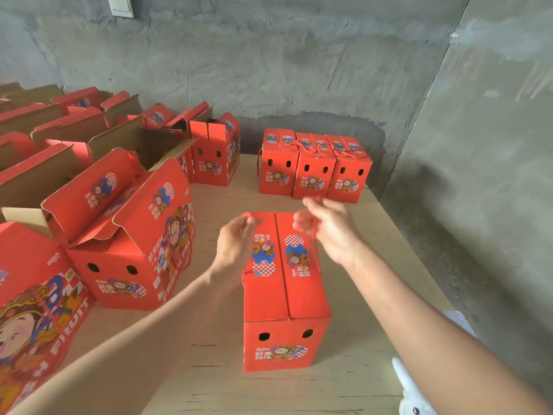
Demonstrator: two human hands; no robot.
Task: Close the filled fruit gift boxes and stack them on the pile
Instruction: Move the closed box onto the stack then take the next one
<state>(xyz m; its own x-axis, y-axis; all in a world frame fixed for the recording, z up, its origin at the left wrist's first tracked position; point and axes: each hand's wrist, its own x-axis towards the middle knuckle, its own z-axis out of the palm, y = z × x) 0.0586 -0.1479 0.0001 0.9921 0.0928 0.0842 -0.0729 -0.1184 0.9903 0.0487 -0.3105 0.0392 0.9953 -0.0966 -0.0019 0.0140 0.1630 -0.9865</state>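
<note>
A closed red fruit gift box (pixel 284 295) stands on the wooden table in front of me, its two top flaps meeting along the middle. My left hand (pixel 236 244) hovers over the box's far left top edge, its curled fingers pinching the red cord handle. My right hand (pixel 326 226) is above the far right edge and grips the other red cord (pixel 314 247), which hangs down across the box top. Both hands are motion-blurred. Three closed boxes (pixel 314 172) stand in a row at the back of the table.
Several open red boxes (pixel 125 235) with raised flaps crowd the left side of the wooden table (pixel 344 384). Another box (pixel 215 157) stands at the back centre. Grey concrete walls close off the back and right.
</note>
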